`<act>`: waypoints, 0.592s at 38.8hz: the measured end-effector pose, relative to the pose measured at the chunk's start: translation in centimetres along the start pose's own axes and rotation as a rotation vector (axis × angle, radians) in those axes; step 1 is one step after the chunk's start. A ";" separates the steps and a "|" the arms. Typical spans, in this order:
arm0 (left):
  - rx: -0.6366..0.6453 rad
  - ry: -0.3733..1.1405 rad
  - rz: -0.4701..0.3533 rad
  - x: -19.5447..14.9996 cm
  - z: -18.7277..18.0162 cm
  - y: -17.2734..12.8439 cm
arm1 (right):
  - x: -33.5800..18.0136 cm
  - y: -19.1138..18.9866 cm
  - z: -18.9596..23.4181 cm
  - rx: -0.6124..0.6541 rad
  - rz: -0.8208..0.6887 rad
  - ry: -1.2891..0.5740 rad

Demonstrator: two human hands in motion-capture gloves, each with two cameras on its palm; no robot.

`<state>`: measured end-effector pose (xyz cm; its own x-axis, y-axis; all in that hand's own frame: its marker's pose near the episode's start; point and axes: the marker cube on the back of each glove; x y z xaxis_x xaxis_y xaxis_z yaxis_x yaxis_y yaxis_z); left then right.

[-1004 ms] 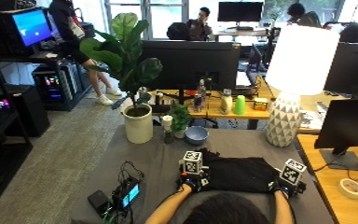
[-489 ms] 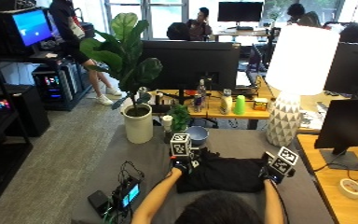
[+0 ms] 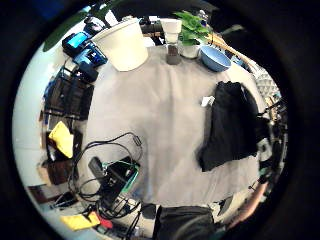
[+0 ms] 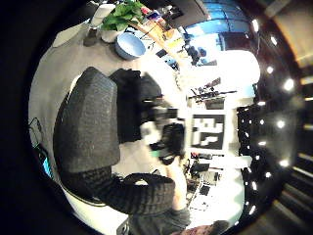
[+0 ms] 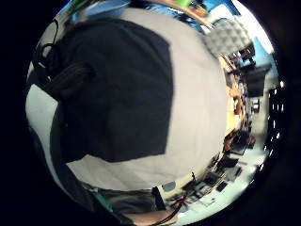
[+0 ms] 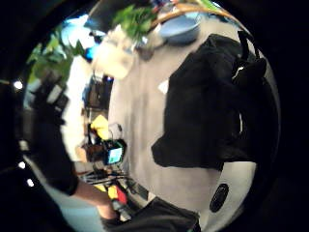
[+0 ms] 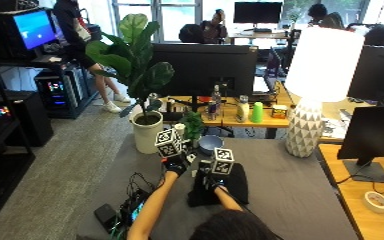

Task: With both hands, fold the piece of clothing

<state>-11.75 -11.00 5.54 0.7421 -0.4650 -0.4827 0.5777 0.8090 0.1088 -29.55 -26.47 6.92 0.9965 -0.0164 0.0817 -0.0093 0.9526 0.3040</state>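
Far left of the table (image 7: 292,185) we see a tangle of cables and a small device w/ a lit screen (image 7: 133,210) near the front edge. Further back stands a white planter (image 7: 147,134) w/ a big-leafed plant, then a small potted plant (image 7: 192,127) and a blue bowl (image 7: 209,144) just beside it.

Left hand (image 7: 177,164) is raised above the grey surface, left of the garment and apart from it — holding nothing. In its thumb-side palm view the gloved fingers (image 4: 90,125) look loosely bent w/ no cloth in them, so we read it as relaxed.

Next comes the black piece of clothing (image 7: 220,186), lying flat on the table near the front edge, in front of the bowl — folded into a compact, roughly rectangular shape. A small white tag (image 3: 207,101) shows at its edge on the bowl side in the left little-finger-side view.

Right hand (image 7: 216,181) is over the garment, on its left part. Right palm views show dark cloth filling much of the frame, so the palm is close to it; whether fingers pinch the fabric or just rest on it we can't tell.

Right of the garment: bare grey tabletop, then a white lamp w/ a faceted base (image 7: 304,129) at the back right.
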 end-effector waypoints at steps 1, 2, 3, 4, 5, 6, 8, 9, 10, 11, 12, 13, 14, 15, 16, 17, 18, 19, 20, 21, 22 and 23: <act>-0.018 0.032 0.013 -0.4 0.6 -0.7 | -2.5 1.0 0.3 -0.022 -0.040 0.011; -0.035 0.061 0.027 -0.8 1.1 -1.4 | -4.6 2.1 0.7 -0.063 -0.067 0.026; -0.046 0.081 0.037 -1.1 1.4 -1.7 | -6.3 3.2 1.4 -0.119 -0.083 0.041; -0.053 0.092 0.041 -1.4 1.5 -1.8 | -7.7 4.2 2.2 -0.181 -0.095 0.050; -0.057 0.096 0.042 -1.7 1.4 -1.7 | -8.9 5.0 3.1 -0.238 -0.109 0.049; -0.061 0.096 0.040 -1.9 1.2 -1.5 | -9.9 5.6 3.8 -0.286 -0.127 0.037; -0.070 0.095 0.036 -2.5 1.1 -1.1 | -11.5 6.5 4.8 -0.356 -0.162 -0.015; -0.074 0.094 0.034 -2.8 1.0 -1.0 | -12.0 6.7 4.9 -0.378 -0.173 -0.053; -0.077 0.093 0.029 -3.2 0.9 -0.8 | -12.3 6.7 4.8 -0.389 -0.179 -0.098; -0.079 0.093 0.024 -3.5 0.8 -0.7 | -12.4 6.6 4.4 -0.388 -0.180 -0.147; -0.080 0.094 0.018 -3.8 0.8 -0.6 | -12.3 6.2 3.9 -0.374 -0.176 -0.195; -0.079 0.096 0.012 -4.1 0.7 -0.6 | -11.9 5.6 3.2 -0.345 -0.167 -0.233; -0.077 0.098 0.008 -4.3 0.7 -0.6 | -11.3 4.8 2.5 -0.303 -0.150 -0.258; -0.077 0.100 0.005 -4.5 0.7 -0.6 | -10.5 3.9 1.8 -0.256 -0.125 -0.270; -0.078 0.102 0.001 -4.7 0.7 -0.6 | -9.5 2.8 1.1 -0.217 -0.102 -0.277; -0.079 0.103 -0.003 -4.9 0.8 -0.7 | -8.5 1.9 0.6 -0.202 -0.087 -0.289; -0.081 0.101 -0.007 -5.0 0.9 -0.7 | -7.5 1.2 -0.1 -0.213 -0.082 -0.307; -0.083 0.099 -0.010 -5.1 0.9 -0.7 | -6.5 0.9 -1.2 -0.245 -0.078 -0.328; -0.084 0.095 -0.011 -5.1 0.9 -0.6 | -5.7 1.0 -2.5 -0.282 -0.072 -0.343; -0.085 0.092 -0.012 -5.1 0.9 -0.6 | -5.0 1.0 -3.8 -0.301 -0.066 -0.347; -0.086 0.089 -0.013 -5.0 0.9 -0.5 | -4.1 0.6 -4.3 -0.286 -0.066 -0.341; -0.086 0.088 -0.013 -5.0 1.0 -0.5 | -3.2 -0.5 -4.2 -0.239 -0.075 -0.326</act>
<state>-15.43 -9.45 8.73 0.6996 -0.4456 -0.5587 0.5531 0.8326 0.0285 -32.39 -25.58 2.54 0.9149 -0.1471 0.3760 0.1200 0.9882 0.0948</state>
